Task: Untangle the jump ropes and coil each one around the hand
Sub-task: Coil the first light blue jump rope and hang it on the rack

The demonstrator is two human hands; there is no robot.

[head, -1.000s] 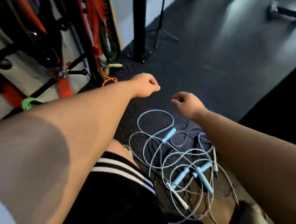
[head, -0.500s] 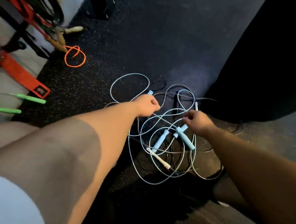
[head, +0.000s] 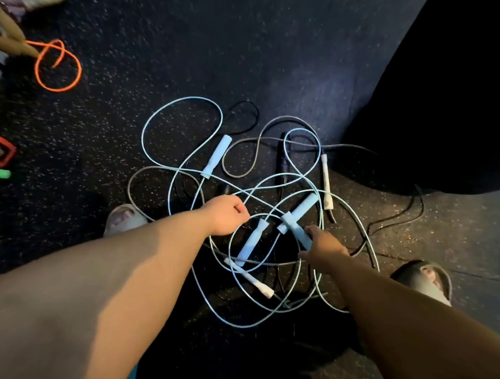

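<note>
Right now your jump ropes (head: 271,202) lie in 1 loose tangle on the speckled floor (head: 164,50), mid-view, with pale-blue, grey and black cords looping over each other. Your right hand (head: 324,245) is at 4 o'clock of the heap, its fingers curled round the lower end of a pale-blue handle (head: 295,228). That handle lies crossed with a 2nd blue handle (head: 305,206). Your left hand (head: 226,214) is at 9 o'clock, curled into a fist over the cords; whether it has a cord pinched cannot be told. A 3rd blue handle (head: 252,240) lies between your hands and a 4th blue handle (head: 217,157) at 11 o'clock. A white handle (head: 326,182) lies at 2 o'clock, the other white handle (head: 251,279) at 6. Well apart, at 10 o'clock, an orange cord (head: 59,66) loops on the floor.
</note>
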